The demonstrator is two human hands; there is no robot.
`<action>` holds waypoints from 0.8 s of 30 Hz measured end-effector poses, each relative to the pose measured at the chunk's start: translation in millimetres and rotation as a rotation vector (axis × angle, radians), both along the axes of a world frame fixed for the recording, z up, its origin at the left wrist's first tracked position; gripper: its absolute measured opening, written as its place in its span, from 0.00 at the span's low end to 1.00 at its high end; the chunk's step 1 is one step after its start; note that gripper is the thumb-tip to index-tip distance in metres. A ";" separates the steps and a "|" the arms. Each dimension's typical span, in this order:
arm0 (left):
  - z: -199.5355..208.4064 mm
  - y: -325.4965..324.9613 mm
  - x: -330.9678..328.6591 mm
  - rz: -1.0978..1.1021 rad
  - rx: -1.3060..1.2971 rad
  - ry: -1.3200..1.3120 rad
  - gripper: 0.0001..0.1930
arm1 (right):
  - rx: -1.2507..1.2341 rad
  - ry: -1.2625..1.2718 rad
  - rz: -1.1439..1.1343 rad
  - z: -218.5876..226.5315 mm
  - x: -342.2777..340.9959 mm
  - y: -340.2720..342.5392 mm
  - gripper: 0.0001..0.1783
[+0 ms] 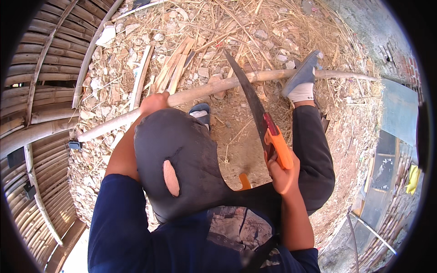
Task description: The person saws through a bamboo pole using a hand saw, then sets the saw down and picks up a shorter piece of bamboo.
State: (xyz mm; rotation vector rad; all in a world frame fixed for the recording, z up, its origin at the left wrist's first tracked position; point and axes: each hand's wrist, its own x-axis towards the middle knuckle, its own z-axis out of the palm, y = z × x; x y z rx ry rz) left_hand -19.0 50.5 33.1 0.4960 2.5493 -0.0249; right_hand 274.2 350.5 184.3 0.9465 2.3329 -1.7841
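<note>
A long, bare wooden pole (205, 89) lies slantwise in front of me, from the left by the bamboo wall to the right. My left hand (154, 103) is closed around it, left of my bent knee. My right hand (283, 170) grips the orange handle (278, 146) of a handsaw. Its dark, tapering blade (249, 91) points away from me and crosses the pole; whether the teeth touch the wood I cannot tell. My right foot, in a grey-blue shoe (301, 75), rests against the pole's right part.
A slatted bamboo wall (50, 68) stands at the left. Split wood strips (175, 66), stones and straw cover the ground beyond the pole. A rough wall (378, 32) and a pale blue panel (399, 109) are at the right, with a yellow cloth-like thing (413, 179) nearby.
</note>
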 end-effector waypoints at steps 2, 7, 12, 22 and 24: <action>-6.6 -22.0 -1.6 -0.021 0.002 -0.029 0.17 | -0.089 -0.029 -0.007 5.1 19.5 2.6 0.13; -7.9 17.1 -2.8 -0.055 0.067 0.000 0.16 | -0.102 0.059 -0.102 30.5 29.8 4.3 0.15; -4.0 -6.2 4.8 -0.016 0.043 0.033 0.15 | -0.009 0.060 0.051 -39.6 -14.7 7.4 0.06; -8.7 -2.4 13.5 0.001 0.078 0.121 0.16 | -0.040 0.034 -0.012 -55.2 -32.9 17.8 0.05; -12.1 -12.5 14.3 0.019 0.062 0.078 0.16 | -0.119 -0.008 -0.056 -27.4 -10.3 5.0 0.06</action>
